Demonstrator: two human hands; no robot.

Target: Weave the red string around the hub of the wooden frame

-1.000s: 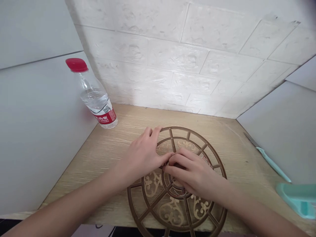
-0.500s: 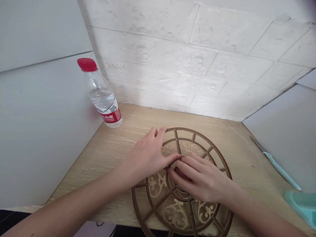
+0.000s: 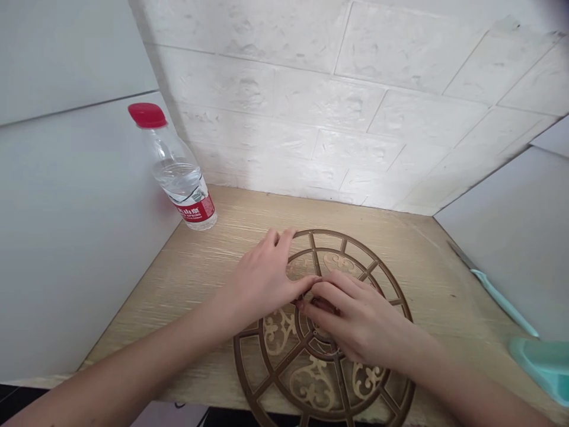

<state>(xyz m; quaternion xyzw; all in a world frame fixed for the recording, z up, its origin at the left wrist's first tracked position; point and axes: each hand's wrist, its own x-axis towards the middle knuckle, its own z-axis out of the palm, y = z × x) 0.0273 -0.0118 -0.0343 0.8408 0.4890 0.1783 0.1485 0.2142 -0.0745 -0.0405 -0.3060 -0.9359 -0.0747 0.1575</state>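
A round brown openwork rack (image 3: 311, 385) with scroll ornaments lies flat on the wooden tabletop (image 3: 200, 267), its front edge over the table's edge. My left hand (image 3: 262, 279) lies flat on the rack's upper left part, fingers reaching the rim and thumb pointing at my right hand. My right hand (image 3: 355, 320) covers the rack's centre with its fingers curled and pressed together, fingertips meeting the left thumb. Whatever is under those fingers is hidden.
A clear water bottle (image 3: 180, 175) with red cap and red label stands at the back left by the white side panel. A knife with a teal handle (image 3: 502, 299) lies along the right panel, with a teal plastic object (image 3: 542, 365) nearer me. A white brick wall closes the back.
Both hands stay at the rack's centre with only slight finger shifts. The view swung a little right, then back left.
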